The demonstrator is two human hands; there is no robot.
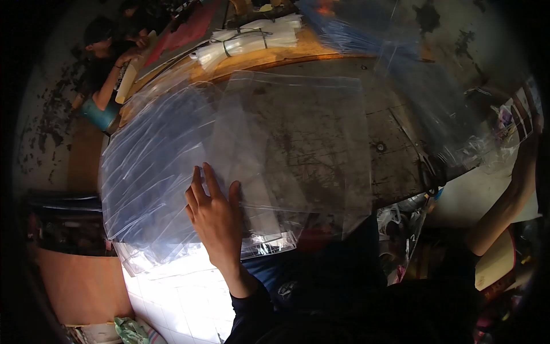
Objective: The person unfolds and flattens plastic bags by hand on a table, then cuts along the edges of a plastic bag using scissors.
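Note:
Clear plastic sheets lie fanned out and overlapping on the left of a dark, worn table. My left hand rests on their right part, fingers apart and palm down, with nothing gripped. Another transparent sheet lies flat across the table's middle, just right of that hand. My right arm stretches to the far right edge, where my right hand is dim and partly cut off beside crumpled clear plastic. Its fingers are too unclear to tell whether they hold the plastic.
Tied bundles of clear plastic lie at the table's far side, with bluish plastic to their right. Scissors lie near the right edge. Another person is at the upper left. An orange-brown panel stands lower left.

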